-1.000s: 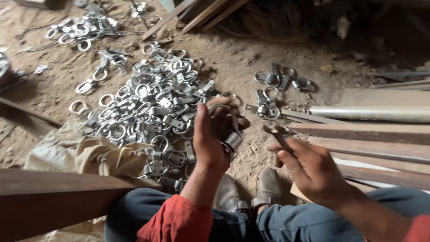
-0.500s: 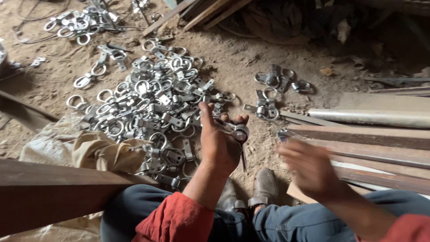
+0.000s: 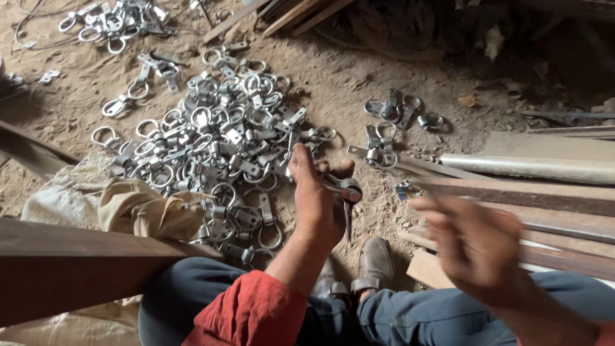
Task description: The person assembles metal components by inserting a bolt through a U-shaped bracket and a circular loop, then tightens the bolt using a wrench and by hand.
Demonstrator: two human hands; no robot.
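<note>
Seen at centre frame: left hand (image 3: pixel 317 202), fingers closed around a metal ring fitting (image 3: pixel 344 189), its rounded end jutting right of the thumb and a thin part hanging below the palm. Held just above the sandy ground (image 3: pixel 339 83), at the lower right edge of a large pile of like ring fittings (image 3: pixel 218 138) spread across the centre left. Noted at lower right: right hand (image 3: pixel 477 247), badly blurred, fingers seemingly spread, apart from the fitting and touching nothing discernible; grip not determinable with certainty. Found right of the pile: a small cluster of fittings (image 3: pixel 391 122), well apart from the held piece. Another loose group of fittings (image 3: pixel 115 22) at upper left. Lying along the right side: a pale metal pipe (image 3: pixel 532 168) and dark flat bars (image 3: pixel 544 202) stacked below it. At left: a crumpled tan cloth sack (image 3: pixel 128 208) beside the pile, and a dark wooden plank (image 3: pixel 70 266) crossing lower left. At bottom centre: two worn shoes (image 3: pixel 365 269), blue trouser legs, red sleeve (image 3: pixel 256 317) on the left forearm.
</note>
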